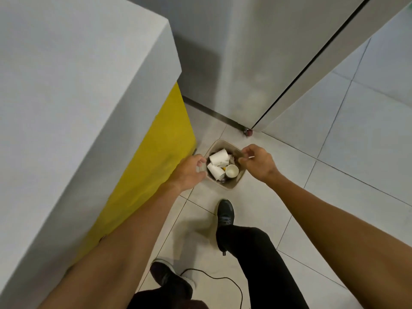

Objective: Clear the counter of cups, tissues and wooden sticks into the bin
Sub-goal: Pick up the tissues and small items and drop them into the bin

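A small beige bin stands on the tiled floor below me. Inside it lie three white paper cups: one on its side at the top, one at the lower left and one with its mouth up. My left hand hovers at the bin's left rim, its fingers loosely curled around nothing. Over the bin's right side, my right hand pinches thin, blurred wooden sticks between thumb and fingers.
The grey counter with a yellow side panel fills the left. A metal cabinet on castors stands behind the bin. My two dark shoes and a black cable are on the floor near me.
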Action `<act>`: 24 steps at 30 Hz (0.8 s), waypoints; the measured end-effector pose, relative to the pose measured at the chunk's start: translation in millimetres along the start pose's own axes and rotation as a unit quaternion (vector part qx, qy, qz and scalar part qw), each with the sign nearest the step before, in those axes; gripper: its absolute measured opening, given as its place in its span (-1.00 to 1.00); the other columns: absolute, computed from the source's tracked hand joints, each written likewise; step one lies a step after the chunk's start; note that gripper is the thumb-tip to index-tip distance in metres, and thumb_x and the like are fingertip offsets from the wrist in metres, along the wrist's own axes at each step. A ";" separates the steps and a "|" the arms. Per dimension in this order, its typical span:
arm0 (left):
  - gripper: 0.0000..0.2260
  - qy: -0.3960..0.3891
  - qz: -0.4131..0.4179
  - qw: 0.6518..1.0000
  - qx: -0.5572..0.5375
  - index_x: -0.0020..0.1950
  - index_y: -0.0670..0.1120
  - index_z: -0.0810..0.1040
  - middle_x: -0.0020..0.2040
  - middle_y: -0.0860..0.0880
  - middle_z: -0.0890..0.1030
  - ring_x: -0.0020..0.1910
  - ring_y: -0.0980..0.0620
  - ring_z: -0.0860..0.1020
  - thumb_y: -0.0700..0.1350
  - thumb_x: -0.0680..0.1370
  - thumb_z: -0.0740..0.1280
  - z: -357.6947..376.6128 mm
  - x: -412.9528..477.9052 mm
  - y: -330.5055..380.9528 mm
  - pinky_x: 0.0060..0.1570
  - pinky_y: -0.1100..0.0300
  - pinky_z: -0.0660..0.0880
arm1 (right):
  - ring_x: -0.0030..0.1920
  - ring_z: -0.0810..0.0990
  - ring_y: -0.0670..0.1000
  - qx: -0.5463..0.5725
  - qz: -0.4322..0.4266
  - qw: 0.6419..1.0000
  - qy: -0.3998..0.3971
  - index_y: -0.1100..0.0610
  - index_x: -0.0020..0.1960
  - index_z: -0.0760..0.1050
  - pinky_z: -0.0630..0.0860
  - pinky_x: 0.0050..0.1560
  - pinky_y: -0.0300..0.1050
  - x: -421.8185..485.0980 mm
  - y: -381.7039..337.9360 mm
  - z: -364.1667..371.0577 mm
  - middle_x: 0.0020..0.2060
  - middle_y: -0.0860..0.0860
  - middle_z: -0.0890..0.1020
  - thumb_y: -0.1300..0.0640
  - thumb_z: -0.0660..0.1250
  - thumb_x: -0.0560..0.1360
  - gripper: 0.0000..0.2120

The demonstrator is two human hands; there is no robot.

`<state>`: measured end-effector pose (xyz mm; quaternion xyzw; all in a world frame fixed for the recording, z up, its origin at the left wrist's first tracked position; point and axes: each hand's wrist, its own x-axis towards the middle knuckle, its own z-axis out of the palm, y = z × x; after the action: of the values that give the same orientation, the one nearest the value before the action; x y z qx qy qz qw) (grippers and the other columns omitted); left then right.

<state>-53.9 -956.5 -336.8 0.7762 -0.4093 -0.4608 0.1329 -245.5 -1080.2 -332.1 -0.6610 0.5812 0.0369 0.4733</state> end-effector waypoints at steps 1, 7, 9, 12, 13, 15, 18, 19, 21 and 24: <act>-0.66 0.003 0.008 1.000 0.001 0.27 -0.07 0.51 0.17 -0.04 0.54 0.15 0.01 0.51 -0.16 0.51 0.42 -6.4 -9.0 4.7 0.14 0.16 0.47 | 0.04 0.56 0.06 0.001 -0.008 1.000 0.000 0.12 0.14 0.50 0.52 0.04 -0.09 -9.4 -6.8 -1.2 0.03 0.03 0.60 0.14 0.35 0.53 -0.81; -0.66 0.055 0.092 0.994 0.034 0.29 -0.04 0.48 0.20 -0.01 0.51 0.18 0.06 0.48 -0.14 0.53 0.40 -53.6 -74.6 38.7 0.09 0.26 0.40 | 0.13 0.49 -0.06 0.029 -0.082 0.996 0.026 0.05 0.30 0.46 0.44 0.12 -0.13 -80.8 -56.7 -10.7 0.13 -0.07 0.52 0.10 0.35 0.55 -0.67; -0.65 0.088 0.150 0.982 0.071 0.31 -0.04 0.47 0.22 -0.02 0.51 0.22 0.03 0.47 -0.12 0.53 0.38 -72.7 -102.6 50.0 0.16 0.23 0.40 | 0.22 0.46 -0.06 0.028 -0.115 0.992 0.039 0.04 0.35 0.43 0.42 0.17 -0.13 -108.1 -74.7 -16.5 0.22 -0.07 0.51 0.10 0.34 0.55 -0.63; -0.61 0.129 0.231 0.958 0.110 0.35 0.01 0.42 0.29 0.03 0.47 0.32 0.03 0.41 -0.09 0.53 0.35 -103.0 -149.7 64.3 0.29 0.13 0.37 | 0.27 0.45 -0.05 0.049 -0.163 0.984 0.060 0.03 0.36 0.42 0.42 0.29 -0.06 -149.4 -102.7 -26.1 0.29 -0.03 0.51 0.11 0.33 0.56 -0.62; -0.62 0.144 0.255 0.949 0.119 0.36 0.02 0.41 0.31 0.05 0.45 0.33 0.06 0.39 -0.09 0.55 0.33 -114.3 -167.8 68.5 0.30 0.14 0.36 | 0.25 0.44 -0.08 0.052 -0.182 0.979 0.074 0.03 0.36 0.41 0.41 0.27 -0.08 -165.0 -113.5 -29.2 0.29 -0.04 0.51 0.11 0.33 0.56 -0.62; -0.63 0.175 0.298 0.929 0.132 0.38 0.03 0.40 0.32 0.07 0.46 0.32 0.10 0.40 -0.07 0.57 0.31 -135.2 -203.3 75.8 0.28 0.19 0.35 | 0.22 0.42 -0.11 0.049 -0.225 0.966 0.117 0.02 0.37 0.41 0.38 0.21 -0.12 -194.6 -134.9 -33.7 0.28 -0.05 0.49 0.08 0.31 0.57 -0.63; -0.64 0.226 0.323 0.910 0.125 0.39 0.01 0.41 0.31 0.08 0.47 0.30 0.11 0.42 -0.05 0.59 0.31 -167.9 -254.5 75.2 0.27 0.19 0.39 | 0.18 0.45 -0.10 0.047 -0.296 0.937 0.178 0.06 0.34 0.44 0.40 0.18 -0.10 -236.9 -173.2 -35.5 0.23 -0.03 0.50 0.09 0.31 0.56 -0.65; -0.64 0.240 0.320 0.909 0.120 0.39 0.02 0.41 0.31 0.09 0.46 0.30 0.12 0.41 -0.04 0.59 0.31 -178.6 -271.4 71.0 0.27 0.18 0.40 | 0.16 0.45 -0.10 0.045 -0.321 0.928 0.186 0.08 0.33 0.45 0.41 0.18 -0.10 -250.1 -186.9 -33.9 0.21 -0.02 0.51 0.11 0.31 0.56 -0.66; -0.64 0.261 0.308 0.907 0.122 0.39 0.04 0.40 0.32 0.12 0.46 0.30 0.15 0.39 -0.02 0.60 0.30 -199.8 -304.2 57.1 0.26 0.18 0.41 | 0.14 0.46 -0.10 0.039 -0.362 0.912 0.190 0.10 0.31 0.46 0.40 0.15 -0.14 -273.3 -214.5 -26.2 0.19 0.00 0.53 0.13 0.31 0.57 -0.68; -0.65 0.293 0.280 0.903 0.142 0.40 0.05 0.39 0.34 0.13 0.44 0.32 0.14 0.38 0.01 0.61 0.27 -227.9 -350.7 26.2 0.28 0.18 0.38 | 0.15 0.49 -0.10 0.055 -0.401 0.898 0.173 0.06 0.29 0.47 0.42 0.13 -0.16 -303.3 -253.9 -4.0 0.20 -0.04 0.53 0.14 0.30 0.57 -0.71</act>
<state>36.2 -746.2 14.3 0.7406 -0.6132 -0.0932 0.2586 -141.1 -891.9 -0.3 -0.8071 0.3408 -0.3025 0.3755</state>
